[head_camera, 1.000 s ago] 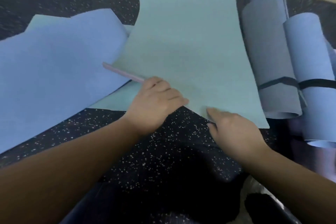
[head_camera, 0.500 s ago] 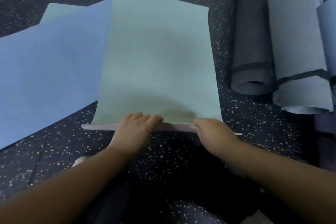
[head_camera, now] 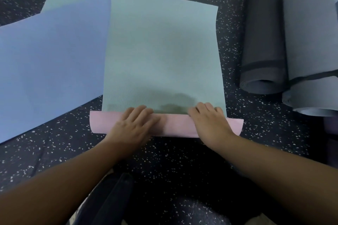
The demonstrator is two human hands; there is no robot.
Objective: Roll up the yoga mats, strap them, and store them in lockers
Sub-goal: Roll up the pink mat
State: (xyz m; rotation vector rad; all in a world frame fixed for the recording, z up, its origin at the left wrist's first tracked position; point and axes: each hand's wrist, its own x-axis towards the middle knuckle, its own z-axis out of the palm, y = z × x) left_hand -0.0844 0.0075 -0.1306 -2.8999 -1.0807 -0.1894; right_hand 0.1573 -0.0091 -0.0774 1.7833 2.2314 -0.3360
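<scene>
Teal mat (head_camera: pixel 161 51) lies flat on the speckled floor (head_camera: pixel 232 71), its pink near edge (head_camera: pixel 173 124) folded over under your left hand (head_camera: pixel 133 126) and right hand (head_camera: pixel 210 124), fingers extended, pressing. Blue mat (head_camera: pixel 51 60) overlaps left; strapped rolls (head_camera: pixel 265 42) right. No legible writing.

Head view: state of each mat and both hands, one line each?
green mat: mostly flat, near end turned over, pink underside showing, roll just begun
blue mat: unrolled, flat on the floor, partly over another green sheet
dark grey mat: rolled, strapped
grey-blue mat: rolled, strapped
left hand: fingers straight, pressing the turned-over end
right hand: fingers over the fold, pressing it
</scene>
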